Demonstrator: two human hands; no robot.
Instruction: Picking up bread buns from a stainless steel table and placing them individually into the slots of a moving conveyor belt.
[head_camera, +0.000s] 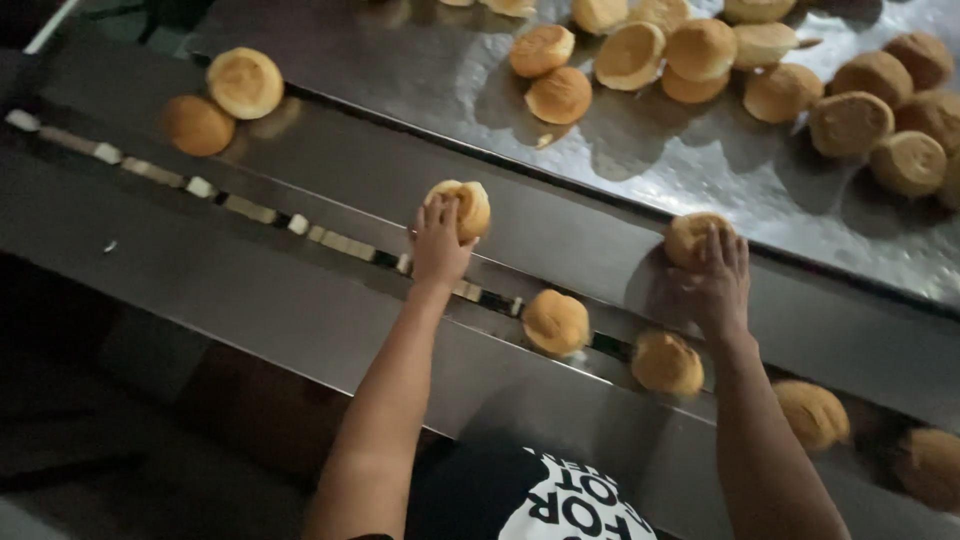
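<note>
**Both hands on buns at the trough**

I see the left hand (438, 245) wrapped round a bun (468, 205), fingers curled up its near side, the bun tipped on edge just past the fingertips. The right hand (718, 283) lies flat over a second bun (690, 238), palm down, fingers spread across its top; whether it grips or only presses, I cannot tell.

Below the left wrist runs the slotted channel (250, 210) with pale links showing. Three loose buns sit in it: one (556, 322) just right of the left forearm, another (667, 362) beside the right wrist, a third (812, 414) further out past the right arm.

To handle these well, I judge a light grip matters: soft crust dents under pinching, so cradle from the sides and keep each bun level.

Beyond both hands stretches a steel table (650, 160), shiny and smudged, with a heap of buns (760, 60) at its far edge. Far to the left of the left hand, two more buns (222, 100) rest on the sloped steel ledge (330, 170). The room is dim, the floor below dark.
</note>
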